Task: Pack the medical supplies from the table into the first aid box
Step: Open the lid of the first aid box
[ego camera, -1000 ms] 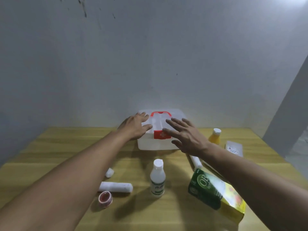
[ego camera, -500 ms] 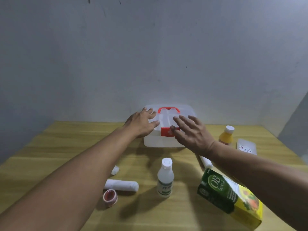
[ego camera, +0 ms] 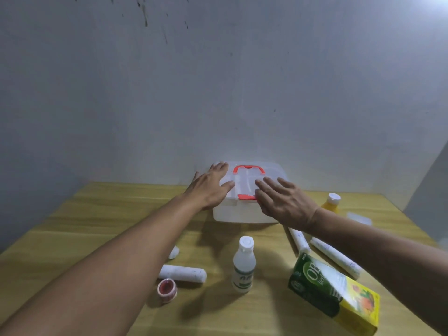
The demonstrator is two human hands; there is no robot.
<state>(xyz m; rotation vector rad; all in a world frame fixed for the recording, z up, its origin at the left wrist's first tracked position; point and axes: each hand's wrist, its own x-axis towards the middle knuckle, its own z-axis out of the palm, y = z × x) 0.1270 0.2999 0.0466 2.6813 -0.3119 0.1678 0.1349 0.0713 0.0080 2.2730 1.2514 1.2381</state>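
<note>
box: the first aid box (ego camera: 244, 212) sits shut at 12 o'clock on the table (ego camera: 101, 214), against the wall; translucent plastic with a red handle (ego camera: 248, 169) lying flat on the lid and a red latch (ego camera: 246, 197) at the near edge
handling: looks like a stiff, light, smooth shell; likely empty, so it may slide when pushed; best steadied on the lid and opened at the latch
left hand: the left hand (ego camera: 211, 187) lies flat on the lid's left part, fingers spread and loose, gripping nothing
right hand: the right hand (ego camera: 283, 202) hovers at the lid's near right edge, fingers extended by the latch, holding nothing; contact cannot be told
bottle: a white bottle (ego camera: 243, 265) stands upright at 6 o'clock from the box; rigid, easy to take round the body
rolls: a bandage roll (ego camera: 183, 272) at 7 o'clock, two more (ego camera: 299, 240) at 5 o'clock; soft, light
tape: a small reddish tape ring (ego camera: 166, 288) just beside the left roll
carton: a green-yellow carton (ego camera: 332, 291) at 5 o'clock, light card that would dent
far right: an orange bottle (ego camera: 331, 203) at 3 o'clock
</note>
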